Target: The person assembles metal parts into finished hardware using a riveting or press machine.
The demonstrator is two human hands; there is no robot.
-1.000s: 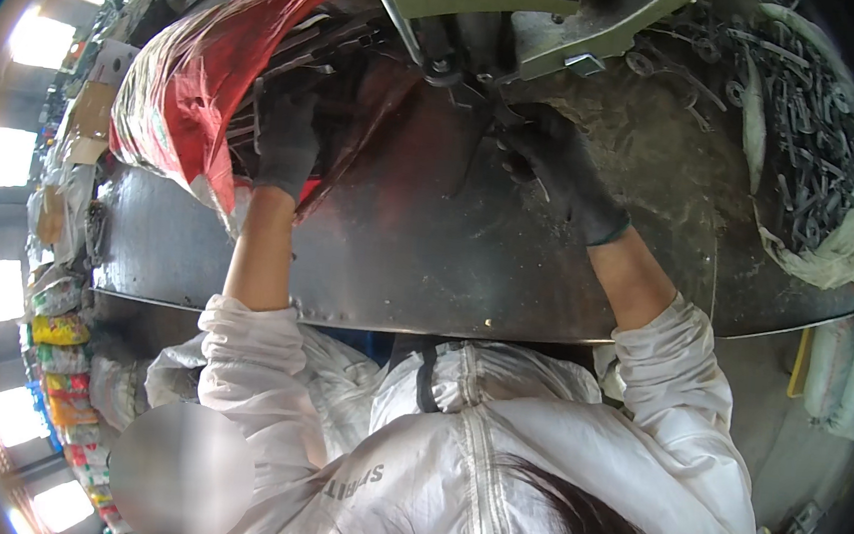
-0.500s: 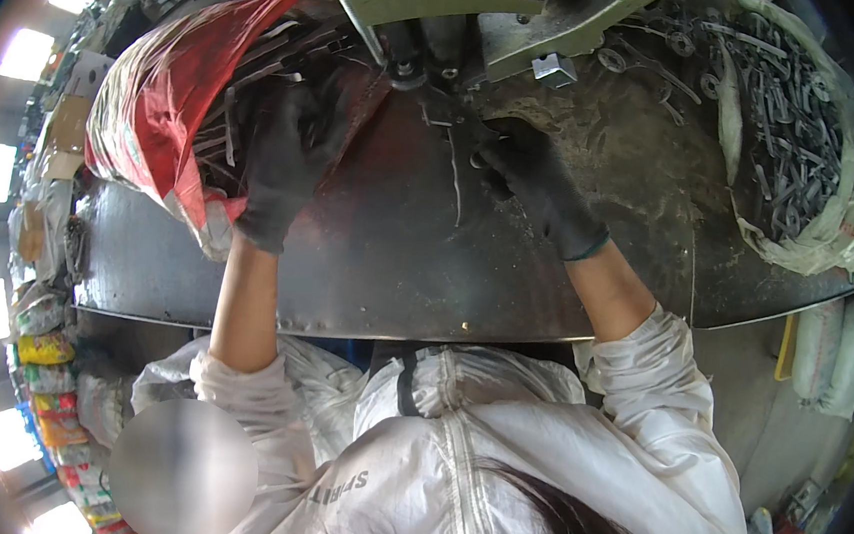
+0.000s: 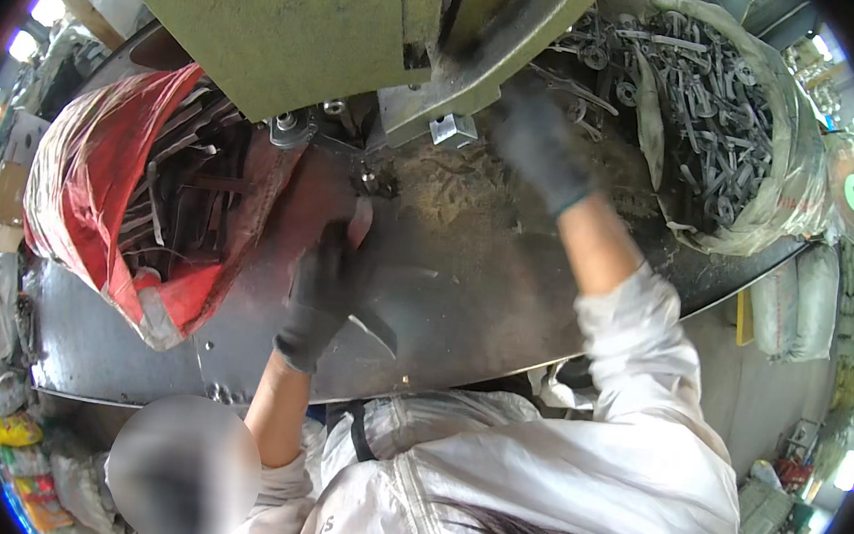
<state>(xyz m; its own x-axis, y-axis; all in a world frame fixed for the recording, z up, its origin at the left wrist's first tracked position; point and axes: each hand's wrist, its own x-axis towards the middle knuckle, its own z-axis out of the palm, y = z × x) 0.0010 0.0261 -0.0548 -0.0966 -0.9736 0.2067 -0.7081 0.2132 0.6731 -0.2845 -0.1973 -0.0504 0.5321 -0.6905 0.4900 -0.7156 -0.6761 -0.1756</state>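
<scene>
- Gloved hands: two, left hand (image 3: 325,294) and right hand (image 3: 541,156).
- Red sack (image 3: 90,210) of flat metal strips: one.
- Pale sack (image 3: 757,152) of dark metal parts: one.
- Green press machine (image 3: 295,26): one.
- Steel worktable (image 3: 474,301): one.

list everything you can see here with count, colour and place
machine: one, olive green, top centre over the table
table: one, grey metal, dusty, across the middle
red sack: one, red, open, on the table's left, full of dark metal strips
metal strips: many, dark, inside the red sack
pale sack: one, whitish, on the table's right, full of dark metal parts
metal parts: many, dark grey, inside the pale sack
left hand: one, black glove, on the table beside the red sack
right hand: one, black glove, raised near the machine, blurred
</scene>
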